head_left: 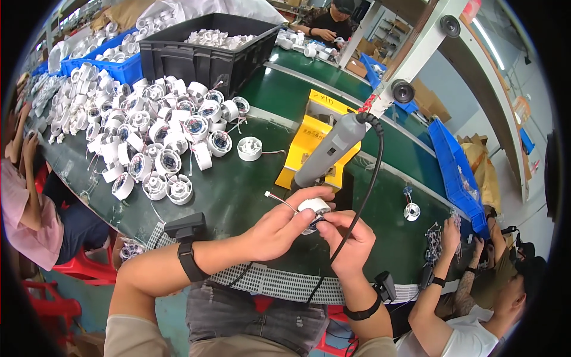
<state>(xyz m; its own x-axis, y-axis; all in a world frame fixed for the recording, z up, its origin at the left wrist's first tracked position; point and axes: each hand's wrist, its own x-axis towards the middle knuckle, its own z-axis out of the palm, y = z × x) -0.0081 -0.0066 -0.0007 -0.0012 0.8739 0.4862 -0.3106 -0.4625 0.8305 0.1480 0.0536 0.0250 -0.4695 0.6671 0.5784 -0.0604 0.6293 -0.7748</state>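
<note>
A small white round plastic housing (313, 206) with a dark circuit board facing down and a thin wire is between my two hands. My left hand (278, 231) grips it, fingers behind and thumb in front. The fingers of my right hand (351, 239) are pinched at the dark part on the housing's near edge; whether they hold a separate small piece is hidden. A grey electric screwdriver (333, 147) hangs tilted just beyond my hands, its tip hidden. Behind it stands a yellow metal box (323, 101). Its black cable (370, 184) passes in front of my right hand.
A big pile of similar white housings (172, 131) covers the left, with one single housing (250, 149) apart. Behind are a black crate (178, 59) and a blue bin (128, 68). At right lie a small part (411, 210) and a blue tray (452, 172). Co-workers sit around.
</note>
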